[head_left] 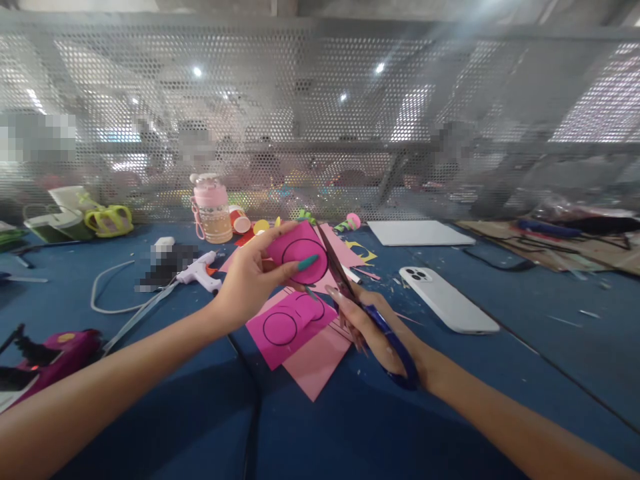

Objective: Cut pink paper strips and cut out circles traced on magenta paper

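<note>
Near the middle, my left hand (253, 277) pinches a magenta paper piece (295, 248) marked with a black circle, the thumb lying on its face. My right hand (383, 330) grips scissors (395, 343) with blue handles, fingers through the loops. The blades point up and left along the right edge of the held piece; whether they touch it is hard to tell. Below, a magenta sheet (273, 353) with drawn circles lies over light pink paper (315, 377) on the table.
A blue table (190, 427) holds a pink-lidded bottle (215, 213), a glue gun (200, 270), cables and a purple power strip (65, 360) at left. A white phone (450, 300) and white flat object (420, 233) lie right. Perforated metal screen (310, 120) stands behind.
</note>
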`<state>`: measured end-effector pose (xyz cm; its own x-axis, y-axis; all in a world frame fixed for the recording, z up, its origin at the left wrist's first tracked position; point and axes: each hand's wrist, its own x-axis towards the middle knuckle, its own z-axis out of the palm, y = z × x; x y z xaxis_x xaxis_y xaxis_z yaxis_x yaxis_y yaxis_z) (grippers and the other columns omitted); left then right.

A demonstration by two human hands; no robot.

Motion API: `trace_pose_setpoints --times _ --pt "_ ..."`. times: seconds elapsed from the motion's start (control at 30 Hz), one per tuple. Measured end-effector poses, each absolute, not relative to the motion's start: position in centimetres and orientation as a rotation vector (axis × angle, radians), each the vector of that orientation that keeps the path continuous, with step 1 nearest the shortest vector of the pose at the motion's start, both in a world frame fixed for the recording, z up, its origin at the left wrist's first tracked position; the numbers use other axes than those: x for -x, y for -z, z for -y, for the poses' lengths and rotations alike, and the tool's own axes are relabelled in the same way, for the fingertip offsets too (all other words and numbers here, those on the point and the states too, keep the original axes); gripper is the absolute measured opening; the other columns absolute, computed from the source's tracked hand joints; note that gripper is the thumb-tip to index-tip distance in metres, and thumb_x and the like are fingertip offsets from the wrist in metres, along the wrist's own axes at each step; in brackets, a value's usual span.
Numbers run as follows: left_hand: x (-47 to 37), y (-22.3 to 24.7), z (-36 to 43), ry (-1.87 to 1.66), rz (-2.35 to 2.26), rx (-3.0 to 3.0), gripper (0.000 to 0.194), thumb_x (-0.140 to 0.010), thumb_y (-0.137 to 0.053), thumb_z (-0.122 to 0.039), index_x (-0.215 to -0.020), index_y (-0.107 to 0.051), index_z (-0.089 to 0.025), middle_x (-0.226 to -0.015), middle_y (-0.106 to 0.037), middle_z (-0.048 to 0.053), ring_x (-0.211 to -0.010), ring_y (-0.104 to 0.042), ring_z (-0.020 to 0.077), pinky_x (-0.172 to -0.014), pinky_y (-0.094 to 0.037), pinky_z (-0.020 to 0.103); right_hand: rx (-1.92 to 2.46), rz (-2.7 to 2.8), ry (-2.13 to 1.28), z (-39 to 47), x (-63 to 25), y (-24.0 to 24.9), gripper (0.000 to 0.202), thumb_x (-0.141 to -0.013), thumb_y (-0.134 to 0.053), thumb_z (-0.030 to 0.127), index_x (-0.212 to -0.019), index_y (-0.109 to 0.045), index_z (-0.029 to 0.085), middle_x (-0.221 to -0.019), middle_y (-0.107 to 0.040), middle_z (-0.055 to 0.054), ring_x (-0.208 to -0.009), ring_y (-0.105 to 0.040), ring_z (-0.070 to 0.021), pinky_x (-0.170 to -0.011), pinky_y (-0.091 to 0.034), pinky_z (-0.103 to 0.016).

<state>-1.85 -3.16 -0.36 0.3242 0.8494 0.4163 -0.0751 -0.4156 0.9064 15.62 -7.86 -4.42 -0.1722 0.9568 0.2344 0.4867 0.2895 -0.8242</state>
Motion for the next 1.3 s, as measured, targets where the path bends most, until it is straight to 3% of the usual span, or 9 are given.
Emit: trace_pose_setpoints --times 0.23,0.47,0.7,0.97,1.2,1.3 --pt "2.23 0.44 2.93 -1.228 -0.740 -1.718 0.058 -0.070 -0.065 -0.021 -0.125 -0.046 -0.020 -0.098 -0.067 0.004 -0.073 -0.067 0.0176 -0.061 -0.060 0.030 1.304 1.795 -0.771 7.82 -15.70 4.44 0.042 -0.082 -0.034 0.059 -0.067 -0.041 0.021 -0.048 -0.039 0.004 -0.043 -0.039 -0.0089 -0.043 -0.034 -0.025" --pt "2.57 0.11 2.58 -1.190 -0.706 -1.769 0.056 -0.071 -0.063 -0.017 -0.124 -0.047 -0.021 -0.092 -0.068 0.002 -0.070 -0.067 0.0177 -0.060 -0.061 0.032 1.289 1.780 -0.815 7.86 -15.58 4.51 0.040 -0.082 -0.036 0.058 -0.069 -0.043 0.021 -0.045 -0.038 0.006 -0.041 -0.041 -0.0090 -0.042 -0.035 -0.024" --pt "2.61 0.35 2.33 -1.159 -0.690 -1.794 0.055 -0.071 -0.063 -0.016 -0.124 -0.048 -0.022 -0.102 -0.066 0.004 -0.071 -0.068 0.0187 -0.058 -0.061 0.032 1.274 1.756 -0.871 8.04 -15.48 4.38 0.039 -0.082 -0.036 0.057 -0.072 -0.045 0.020 -0.045 -0.042 0.005 -0.038 -0.044 -0.0092 -0.040 -0.038 -0.024" --pt "2.50 0.15 2.69 -1.171 -0.750 -1.763 0.057 -0.072 -0.063 -0.017 -0.126 -0.046 -0.021 -0.080 -0.068 0.002 -0.068 -0.068 0.0196 -0.058 -0.061 0.034 1.239 1.736 -0.905 8.02 -15.48 4.65 0.041 -0.082 -0.034 0.058 -0.071 -0.043 0.020 -0.042 -0.041 0.006 -0.035 -0.045 -0.0088 -0.039 -0.038 -0.023" --pt "2.26 0.28 2.89 -1.183 -0.760 -1.745 0.057 -0.071 -0.064 -0.020 -0.124 -0.045 -0.020 -0.093 -0.067 0.004 -0.065 -0.067 0.0168 -0.059 -0.060 0.031 1.245 1.722 -0.908 8.07 -15.49 4.69 0.043 -0.083 -0.031 0.060 -0.070 -0.042 0.020 -0.040 -0.040 0.006 -0.033 -0.044 -0.0091 -0.037 -0.038 -0.022" --pt "2.04 0.35 3.13 -1.193 -0.759 -1.719 0.055 -0.070 -0.065 -0.020 -0.122 -0.046 -0.020 -0.108 -0.062 0.007 -0.059 -0.066 0.0133 -0.057 -0.060 0.029 1.250 1.721 -0.914 8.13 -15.49 4.61 0.044 -0.083 -0.030 0.061 -0.069 -0.042 0.021 -0.040 -0.041 0.005 -0.033 -0.044 -0.0092 -0.036 -0.037 -0.022"
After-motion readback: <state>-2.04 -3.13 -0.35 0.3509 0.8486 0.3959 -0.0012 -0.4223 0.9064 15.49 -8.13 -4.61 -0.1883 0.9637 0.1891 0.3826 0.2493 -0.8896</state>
